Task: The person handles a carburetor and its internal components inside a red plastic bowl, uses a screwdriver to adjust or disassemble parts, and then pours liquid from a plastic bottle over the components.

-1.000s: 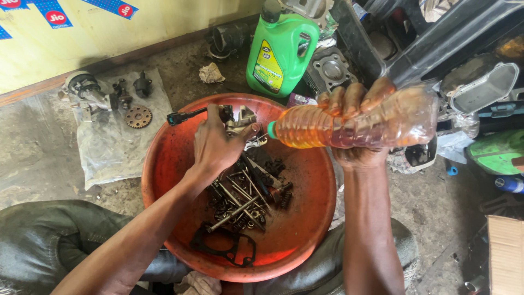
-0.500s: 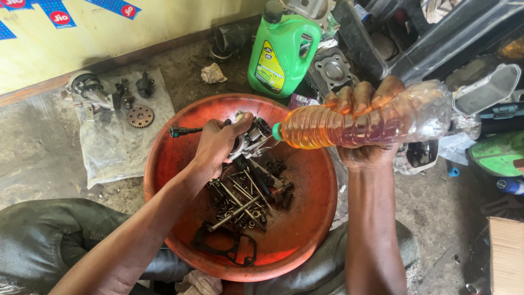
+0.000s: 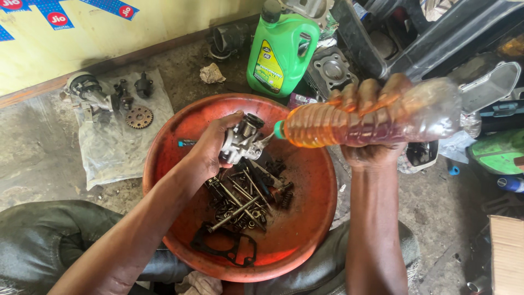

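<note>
Only one view is given, taken from a camera worn on the person's head. It is aimed steeply downward and slightly forward, so that the floor is seen almost from above. The scene is viewed from close range: both forearms enter from the bottom edge, and the left hand and right hand are caught near the middle of the frame. The red basin is centred directly below the lens, with the person's knees seen at the lower edge. The yellow wall is met along the top left, and the green jug stands at the top. No second view is supplied, so nothing is shared.
</note>
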